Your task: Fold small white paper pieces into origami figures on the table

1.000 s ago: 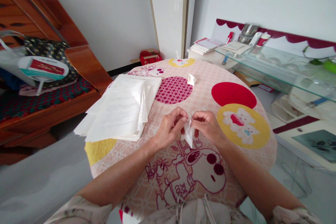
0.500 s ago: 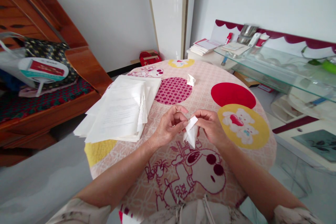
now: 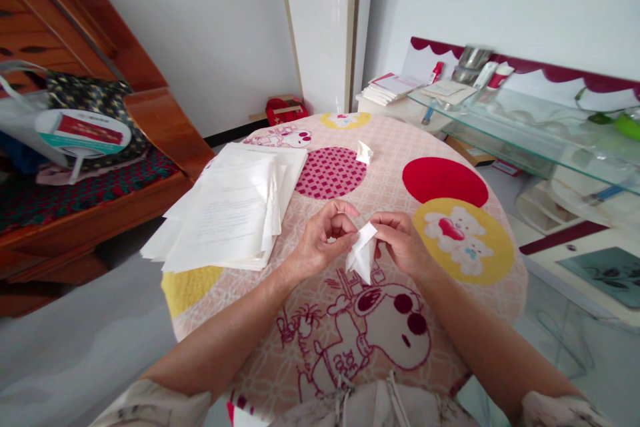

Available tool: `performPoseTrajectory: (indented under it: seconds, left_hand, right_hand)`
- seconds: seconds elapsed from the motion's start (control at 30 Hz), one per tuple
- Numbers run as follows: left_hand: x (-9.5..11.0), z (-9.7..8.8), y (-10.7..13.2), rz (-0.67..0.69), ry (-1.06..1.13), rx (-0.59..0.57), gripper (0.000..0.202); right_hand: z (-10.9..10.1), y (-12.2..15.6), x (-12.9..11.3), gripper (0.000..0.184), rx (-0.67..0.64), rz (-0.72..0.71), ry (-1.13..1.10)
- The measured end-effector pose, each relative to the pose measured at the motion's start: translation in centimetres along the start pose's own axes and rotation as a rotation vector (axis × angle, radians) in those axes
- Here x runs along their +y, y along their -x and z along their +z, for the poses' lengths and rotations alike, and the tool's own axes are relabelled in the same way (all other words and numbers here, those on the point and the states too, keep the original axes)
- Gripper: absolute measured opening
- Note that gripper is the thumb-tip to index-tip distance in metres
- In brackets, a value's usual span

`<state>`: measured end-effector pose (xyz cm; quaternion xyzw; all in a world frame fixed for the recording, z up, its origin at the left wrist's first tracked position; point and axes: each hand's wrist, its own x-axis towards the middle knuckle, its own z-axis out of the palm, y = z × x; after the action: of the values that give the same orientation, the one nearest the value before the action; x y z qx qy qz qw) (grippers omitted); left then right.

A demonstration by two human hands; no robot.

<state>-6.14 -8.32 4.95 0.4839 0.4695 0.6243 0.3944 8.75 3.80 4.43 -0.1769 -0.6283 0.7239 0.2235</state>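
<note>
Between my two hands is a small folded piece of white paper (image 3: pixel 362 259), held above the dog print of the tablecloth. My left hand (image 3: pixel 327 235) pinches its upper left edge with thumb and fingers. On the other side, my right hand (image 3: pixel 403 240) grips the upper right edge, its fingertips partly behind the paper. A second small folded white paper (image 3: pixel 364 153) rests farther back on the table. Left of my hands lies a loose stack of paper sheets (image 3: pixel 225 213), the top one bearing faint print.
The round table has a patterned pink tablecloth (image 3: pixel 390 137). To the right stands a glass shelf (image 3: pixel 540 137) with cups and papers. On the left is a wooden bench (image 3: pixel 165 127) holding a bag and a hand fan (image 3: pixel 83 133). A white cabinet-like unit (image 3: pixel 320 27) stands behind.
Almost nothing differs. The folded paper has tilted slightly between my fingers, its lower part shifting a little left; both hands keep their hold.
</note>
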Motion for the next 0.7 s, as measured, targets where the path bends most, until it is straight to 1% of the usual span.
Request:
performPoseTrajectory:
  seconds: [0.13,0.27,0.37,0.47,0.63,0.7]
  left_hand:
    - [0.4,-0.1,0.0,-0.058,-0.055,0.003,0.032]
    - [0.2,-0.1,-0.2,-0.1,-0.024,-0.034,0.031]
    - [-0.1,-0.2,-0.4,-0.092,-0.067,-0.046,0.036]
    - [-0.2,-0.3,-0.5,-0.083,-0.153,-0.056,0.038]
    - [-0.3,-0.3,-0.4,-0.073,-0.245,-0.037,0.036]
    - [-0.2,-0.2,-0.4,-0.055,-0.287,-0.015,0.035]
  right_hand:
    - [-0.1,0.2,-0.2,0.03,0.015,-0.068,0.082]
    - [0.3,0.5,-0.8,0.031,0.031,-0.093,0.174]
    - [0.6,0.7,-0.9,0.032,0.017,-0.087,0.231]
    - [0.6,0.6,-0.9,0.035,-0.029,-0.08,0.273]
    - [0.4,0.5,-1.0,0.045,-0.067,-0.071,0.242]
    - [0.4,0.5,-1.0,0.046,-0.083,-0.07,0.249]
